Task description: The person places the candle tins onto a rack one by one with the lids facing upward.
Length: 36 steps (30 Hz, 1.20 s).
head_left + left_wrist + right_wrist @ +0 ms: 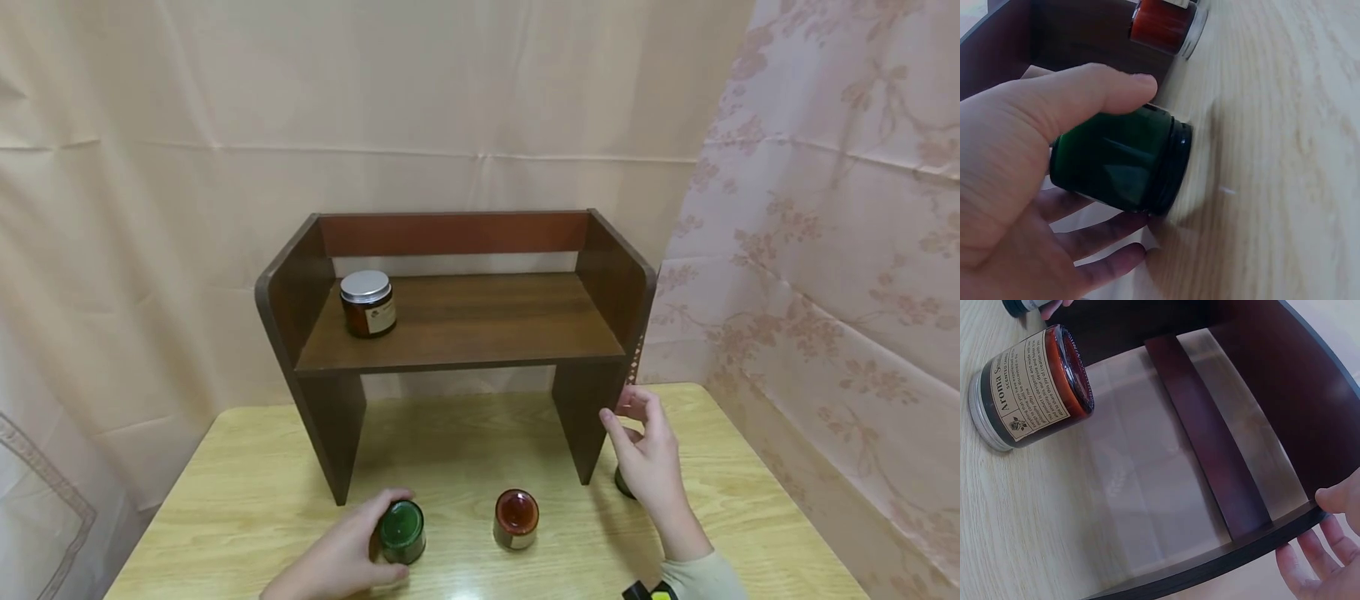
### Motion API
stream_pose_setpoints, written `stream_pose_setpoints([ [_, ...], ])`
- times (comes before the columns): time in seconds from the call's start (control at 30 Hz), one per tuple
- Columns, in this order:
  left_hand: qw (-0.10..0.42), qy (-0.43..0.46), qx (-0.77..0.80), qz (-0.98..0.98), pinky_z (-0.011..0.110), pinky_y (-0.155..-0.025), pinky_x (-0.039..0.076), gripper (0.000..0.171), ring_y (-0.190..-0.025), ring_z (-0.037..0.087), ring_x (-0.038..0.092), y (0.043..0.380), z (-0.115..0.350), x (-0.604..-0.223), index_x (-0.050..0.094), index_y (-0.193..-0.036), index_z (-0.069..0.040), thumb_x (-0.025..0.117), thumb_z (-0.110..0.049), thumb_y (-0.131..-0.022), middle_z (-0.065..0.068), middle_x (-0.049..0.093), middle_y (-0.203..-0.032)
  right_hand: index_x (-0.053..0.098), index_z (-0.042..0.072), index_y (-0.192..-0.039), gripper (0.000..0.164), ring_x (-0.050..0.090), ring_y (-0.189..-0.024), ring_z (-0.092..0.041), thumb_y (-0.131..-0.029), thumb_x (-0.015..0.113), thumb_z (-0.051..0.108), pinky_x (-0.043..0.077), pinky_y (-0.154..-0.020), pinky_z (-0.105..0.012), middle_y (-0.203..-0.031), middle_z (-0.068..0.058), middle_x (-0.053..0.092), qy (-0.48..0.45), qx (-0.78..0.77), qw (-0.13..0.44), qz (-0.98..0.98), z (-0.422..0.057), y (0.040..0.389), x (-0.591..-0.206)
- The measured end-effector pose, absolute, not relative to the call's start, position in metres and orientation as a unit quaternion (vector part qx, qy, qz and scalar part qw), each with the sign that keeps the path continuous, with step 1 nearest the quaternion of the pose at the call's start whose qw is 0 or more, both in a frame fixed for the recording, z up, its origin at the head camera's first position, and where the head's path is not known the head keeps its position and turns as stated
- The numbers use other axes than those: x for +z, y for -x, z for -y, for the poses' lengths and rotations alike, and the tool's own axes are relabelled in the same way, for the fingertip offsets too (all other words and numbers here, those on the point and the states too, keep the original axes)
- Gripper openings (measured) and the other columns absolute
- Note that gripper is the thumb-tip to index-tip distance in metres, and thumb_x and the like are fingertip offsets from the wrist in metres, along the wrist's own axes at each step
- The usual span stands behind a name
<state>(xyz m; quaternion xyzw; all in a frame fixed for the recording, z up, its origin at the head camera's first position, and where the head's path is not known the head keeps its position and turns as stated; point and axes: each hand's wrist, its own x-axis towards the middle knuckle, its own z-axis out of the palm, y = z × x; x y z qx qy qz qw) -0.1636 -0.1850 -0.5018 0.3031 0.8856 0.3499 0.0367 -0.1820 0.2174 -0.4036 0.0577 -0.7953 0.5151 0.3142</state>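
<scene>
A green glass jar [402, 529] stands upside down at the table's front left, lid downward. My left hand [337, 552] grips it; in the left wrist view the thumb lies along one side of the jar [1113, 159] and the fingers curl under the other. Over on the right, my right hand [654, 467] pinches the front edge of the side panel [588, 408] of a dark brown wooden shelf, thumb inside and fingers outside. Between the hands sits an inverted amber scented-candle jar [516, 517], its label [1025, 387] showing in the right wrist view.
Another amber jar [367, 304] with a silver lid stands upright on the shelf board [487, 321], at its left. A dark jar [624, 482] is mostly hidden behind my right hand. The light wooden table [720, 467] ends near patterned curtains [840, 275] at right.
</scene>
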Motion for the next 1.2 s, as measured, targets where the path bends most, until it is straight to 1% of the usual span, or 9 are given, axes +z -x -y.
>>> stream_pose_setpoints([
  [0.17,0.047,-0.294,0.355,-0.886,0.039,-0.095,0.053,0.079,-0.117,0.012,0.057,0.1637,0.1825,-0.5028,0.044,-0.146,-0.02,0.086,-0.032,-0.08,-0.009,0.056,-0.133,0.052,-0.007,-0.124,0.036,0.061,-0.1,-0.015,-0.092,0.068,-0.007,0.055,-0.076,-0.012,-0.107,-0.017,0.062,-0.051,0.517,0.309,0.797,-0.2167,0.1815,-0.4021],
  [0.33,0.056,-0.286,0.355,-0.888,0.037,-0.093,0.054,0.076,-0.116,0.013,0.058,0.1649,0.1807,-0.5041,0.044,-0.145,-0.021,0.085,-0.031,-0.082,-0.006,0.057,-0.133,0.052,-0.007,-0.124,0.036,0.061,-0.1,-0.013,-0.092,0.068,-0.006,0.055,-0.077,-0.012,-0.108,-0.017,0.062,-0.045,0.515,0.308,0.799,-0.2173,0.1812,-0.4019],
  [0.67,0.052,-0.275,0.34,-0.898,0.043,-0.092,0.054,0.077,-0.117,0.018,0.058,0.1636,0.1788,-0.5046,0.044,-0.145,-0.02,0.085,-0.032,-0.081,-0.003,0.057,-0.135,0.052,-0.007,-0.125,0.036,0.061,-0.101,-0.015,-0.092,0.068,-0.006,0.054,-0.077,-0.011,-0.11,-0.019,0.063,-0.049,0.513,0.305,0.801,-0.2175,0.1817,-0.4015],
  [0.97,0.058,-0.265,0.35,-0.897,0.041,-0.091,0.054,0.077,-0.114,0.016,0.06,0.1655,0.1796,-0.506,0.045,-0.144,-0.019,0.086,-0.034,-0.08,-0.004,0.059,-0.129,0.051,-0.007,-0.125,0.037,0.061,-0.1,-0.014,-0.092,0.068,-0.006,0.054,-0.077,-0.011,-0.109,-0.018,0.062,-0.049,0.513,0.307,0.8,-0.2173,0.1824,-0.4017],
  [1.2,0.056,-0.271,0.35,-0.895,0.039,-0.091,0.055,0.073,-0.113,0.014,0.06,0.1659,0.1804,-0.5072,0.047,-0.14,-0.02,0.086,-0.034,-0.08,-0.007,0.06,-0.125,0.051,-0.006,-0.126,0.037,0.061,-0.1,-0.014,-0.093,0.068,-0.006,0.054,-0.077,-0.011,-0.11,-0.018,0.062,-0.051,0.507,0.306,0.804,-0.2178,0.1821,-0.4019],
])
